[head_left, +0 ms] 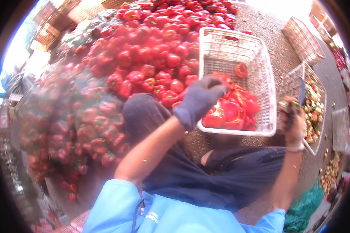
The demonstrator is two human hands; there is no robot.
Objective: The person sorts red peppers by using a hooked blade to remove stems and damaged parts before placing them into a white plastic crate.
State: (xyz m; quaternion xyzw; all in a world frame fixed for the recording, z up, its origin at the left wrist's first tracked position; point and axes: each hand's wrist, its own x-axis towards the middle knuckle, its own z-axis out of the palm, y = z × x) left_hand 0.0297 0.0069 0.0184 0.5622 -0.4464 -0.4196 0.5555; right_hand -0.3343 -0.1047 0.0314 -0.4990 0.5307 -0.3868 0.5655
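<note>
My left hand, in a dark glove, hangs at the left side of a white plastic crate, its fingers curled above cut red bell peppers. Whether those fingers hold anything is unclear. At the right, my right hand is closed around the dark handle of a knife, whose blade points up. A blurred brownish-green bit shows at its fingers. That hand is beside a second crate holding pale and green pepper cores. A loose red pepper piece lies higher in the white crate.
A large heap of whole red bell peppers lies ahead. Mesh sacks of red peppers stand at the left. Another crate is at the upper right, green netting at the lower right. My knees frame the near side of the white crate.
</note>
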